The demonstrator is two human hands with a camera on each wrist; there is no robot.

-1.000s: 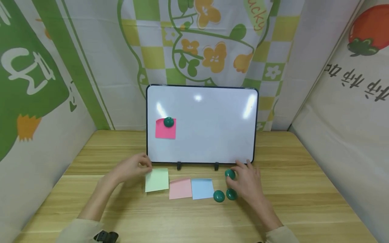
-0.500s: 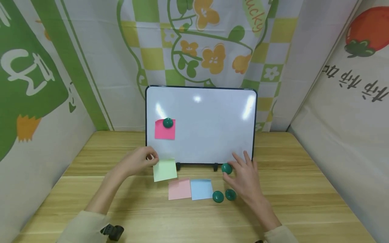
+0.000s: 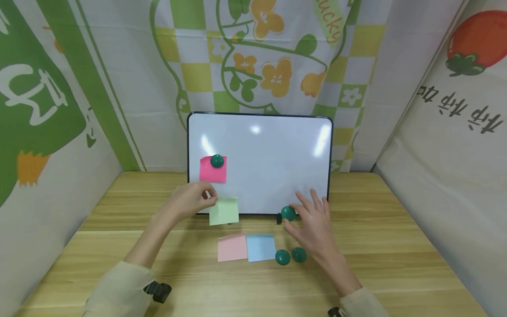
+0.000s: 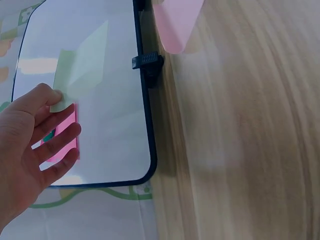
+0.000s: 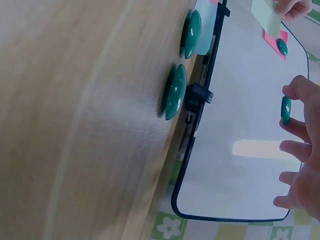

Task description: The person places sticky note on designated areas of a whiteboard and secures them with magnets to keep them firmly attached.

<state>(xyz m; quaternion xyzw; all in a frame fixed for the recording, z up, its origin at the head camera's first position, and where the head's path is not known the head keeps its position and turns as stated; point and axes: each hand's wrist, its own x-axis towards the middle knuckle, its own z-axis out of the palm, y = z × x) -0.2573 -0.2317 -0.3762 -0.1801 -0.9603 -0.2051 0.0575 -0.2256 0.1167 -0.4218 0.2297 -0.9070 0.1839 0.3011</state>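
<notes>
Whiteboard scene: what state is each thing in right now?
Whiteboard: upright on its stand.
Hot-pink note: pinned to the board by a green magnet.
Green note: pinched by left hand, off the table.
Lifted magnet: pinched by right hand.
Pale pink note, blue note, two magnets: lying on the table.

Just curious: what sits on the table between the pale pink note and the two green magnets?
In the head view, a light blue note lies between the pale pink note and the two green magnets.
</notes>
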